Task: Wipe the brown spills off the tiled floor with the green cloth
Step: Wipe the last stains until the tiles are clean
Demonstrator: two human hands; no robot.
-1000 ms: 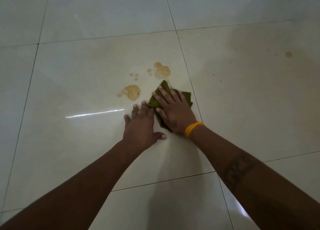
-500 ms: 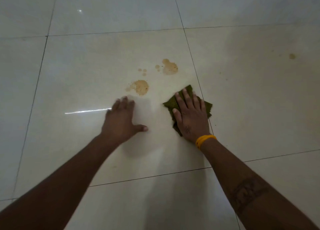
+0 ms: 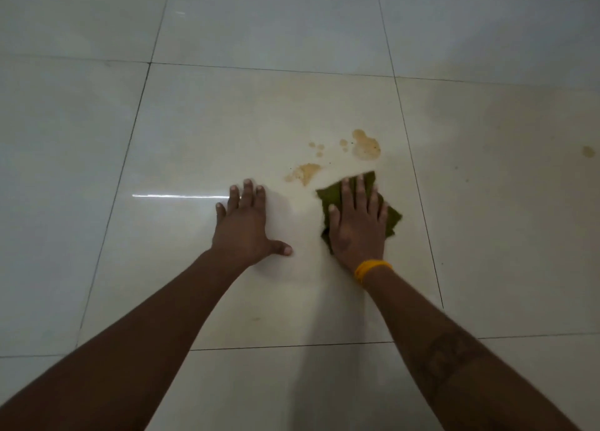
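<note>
Two brown patches remain just above your hands: a smeared one (image 3: pixel 305 172) at centre and a larger one (image 3: pixel 366 145) to its upper right. Your right hand (image 3: pixel 357 222) presses flat, fingers spread, on the green cloth (image 3: pixel 393 218) right of centre, probably to bear down evenly. Your left hand (image 3: pixel 245 226) lies splayed on bare tile (image 3: pixel 194 145), apparently as a brace.
</note>
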